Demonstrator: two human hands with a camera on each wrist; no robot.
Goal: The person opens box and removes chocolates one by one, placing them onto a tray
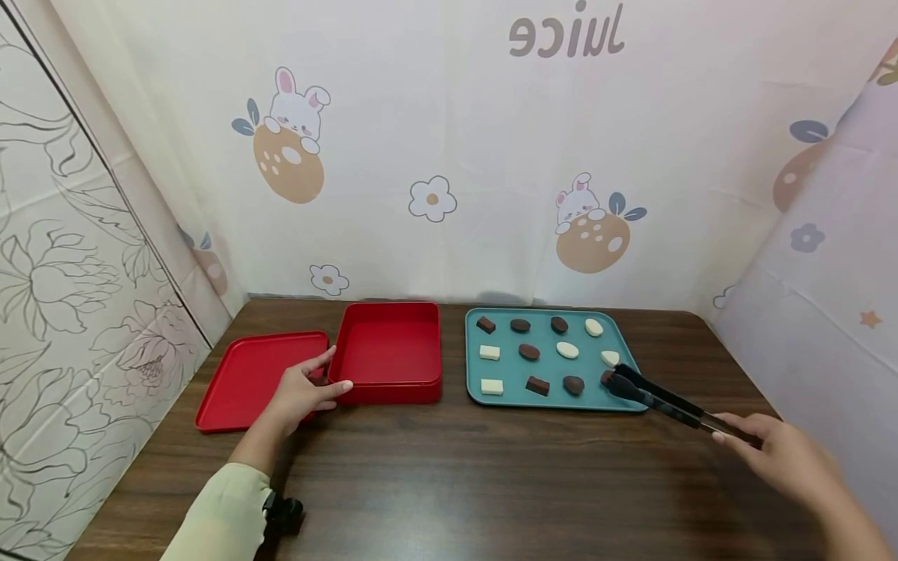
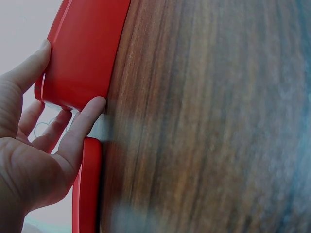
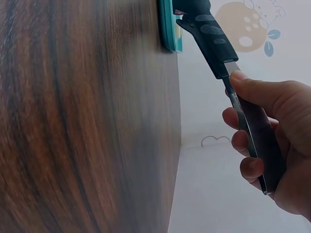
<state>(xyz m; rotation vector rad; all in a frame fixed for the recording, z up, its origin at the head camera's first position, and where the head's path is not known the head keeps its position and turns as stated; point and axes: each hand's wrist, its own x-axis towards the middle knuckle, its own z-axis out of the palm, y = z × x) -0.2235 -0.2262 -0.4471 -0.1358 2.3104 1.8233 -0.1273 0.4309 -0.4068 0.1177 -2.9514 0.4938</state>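
Note:
My left hand [image 1: 298,393] holds the front left corner of an open red square box [image 1: 386,343], thumb on the front and fingers along the left side. In the left wrist view, its fingertips rest against the box wall [image 2: 85,53]. My right hand [image 1: 793,460] grips black-tipped metal tongs [image 1: 684,409] by the handle, thumb on top and fingers curled below. The tongs' tips reach over the front right corner of a teal tray [image 1: 519,400], around a dark chocolate [image 1: 606,378] that they partly hide. Several dark, brown and white chocolates [image 1: 538,385] lie in rows on the tray.
A flat red lid [image 1: 245,378] lies left of the box, partly behind the left forearm. Brown wooden table [image 1: 449,483] extends in front of the box and tray. A printed curtain [image 1: 435,117] hangs along the table's back edge and at the right.

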